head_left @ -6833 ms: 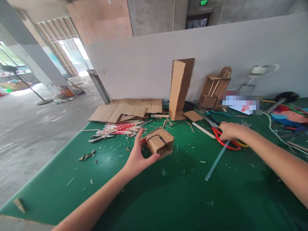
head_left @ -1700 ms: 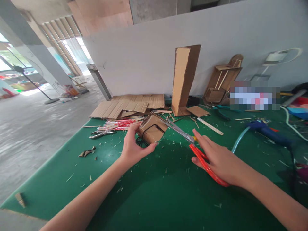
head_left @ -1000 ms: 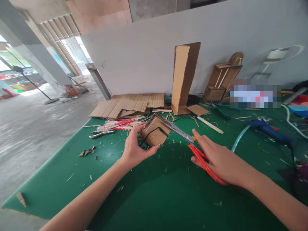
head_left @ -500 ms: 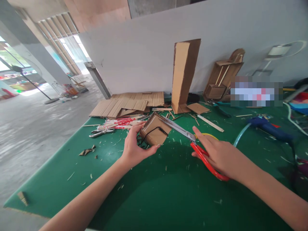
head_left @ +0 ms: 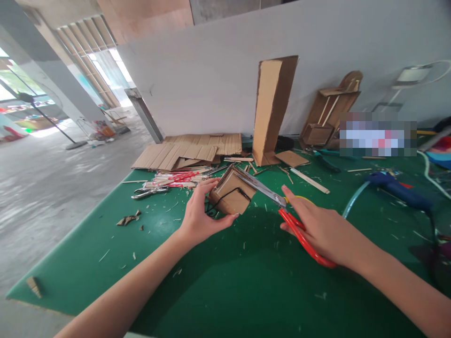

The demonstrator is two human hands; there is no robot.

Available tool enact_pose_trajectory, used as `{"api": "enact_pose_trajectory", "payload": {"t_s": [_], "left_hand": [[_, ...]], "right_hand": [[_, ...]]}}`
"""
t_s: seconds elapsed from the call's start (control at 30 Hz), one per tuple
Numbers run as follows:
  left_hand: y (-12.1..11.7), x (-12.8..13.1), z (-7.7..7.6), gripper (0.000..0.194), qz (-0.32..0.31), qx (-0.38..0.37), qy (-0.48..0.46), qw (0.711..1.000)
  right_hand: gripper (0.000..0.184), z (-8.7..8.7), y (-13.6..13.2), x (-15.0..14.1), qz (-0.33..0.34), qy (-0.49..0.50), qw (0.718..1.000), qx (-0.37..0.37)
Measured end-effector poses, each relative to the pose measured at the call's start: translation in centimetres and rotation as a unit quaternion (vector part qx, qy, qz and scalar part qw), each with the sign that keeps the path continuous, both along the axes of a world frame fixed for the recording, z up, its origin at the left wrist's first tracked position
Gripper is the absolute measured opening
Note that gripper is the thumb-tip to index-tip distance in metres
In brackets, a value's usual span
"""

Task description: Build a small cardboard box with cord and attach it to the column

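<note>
My left hand is closed around a small cardboard box, thumb along its lower edge and fingers behind its left side. A thin black cord crosses the box's face and dangles in loops near my palm. My right hand grips red-handled scissors. Their metal blades point up and left, lying along the top right edge of the box; whether any cardboard is between the blades I cannot tell. Part of the handles is hidden by my right fingers.
Flat cardboard sheets, red-and-white wrapped sticks and pliers lie at the back left of the green table. Behind the box stands a tall folded cardboard piece. A blue glue gun lies at right.
The cardboard box has tilted slightly and shifted a little right in my left hand, toward the scissors. My right hand and the scissors have hardly moved.
</note>
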State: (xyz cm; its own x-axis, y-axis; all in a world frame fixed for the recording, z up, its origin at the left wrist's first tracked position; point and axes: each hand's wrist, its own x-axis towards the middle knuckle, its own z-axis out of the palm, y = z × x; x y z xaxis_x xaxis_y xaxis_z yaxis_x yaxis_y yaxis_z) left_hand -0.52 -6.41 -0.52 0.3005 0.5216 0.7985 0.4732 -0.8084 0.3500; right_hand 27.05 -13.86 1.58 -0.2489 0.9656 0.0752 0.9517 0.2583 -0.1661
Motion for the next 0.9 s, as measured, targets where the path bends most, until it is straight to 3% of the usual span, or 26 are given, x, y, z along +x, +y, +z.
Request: {"api": "enact_pose_trajectory", "payload": {"t_s": [0.43, 0.53, 0.67, 0.9], "left_hand": [[0.3, -0.5, -0.6, 0.075, -0.03, -0.059, -0.019, 0.998], [0.4, -0.6, -0.6, 0.074, -0.029, -0.053, -0.017, 0.998], [0.3, -0.3, -0.3, 0.072, -0.006, -0.031, 0.0, 1.0], [-0.5, 0.4, 0.3, 0.072, 0.006, -0.018, 0.034, 0.999]], "right_hand": [[0.072, -1.2, 0.3, 1.0, 0.058, -0.072, 0.988, 0.124], [0.073, -1.2, 0.3, 0.9, 0.048, -0.037, 0.992, 0.114], [0.08, -0.7, 0.1, 0.5, 0.02, 0.018, 0.999, 0.046], [0.083, 0.0, 0.0, 0.2, 0.007, 0.001, 1.0, 0.023]]}}
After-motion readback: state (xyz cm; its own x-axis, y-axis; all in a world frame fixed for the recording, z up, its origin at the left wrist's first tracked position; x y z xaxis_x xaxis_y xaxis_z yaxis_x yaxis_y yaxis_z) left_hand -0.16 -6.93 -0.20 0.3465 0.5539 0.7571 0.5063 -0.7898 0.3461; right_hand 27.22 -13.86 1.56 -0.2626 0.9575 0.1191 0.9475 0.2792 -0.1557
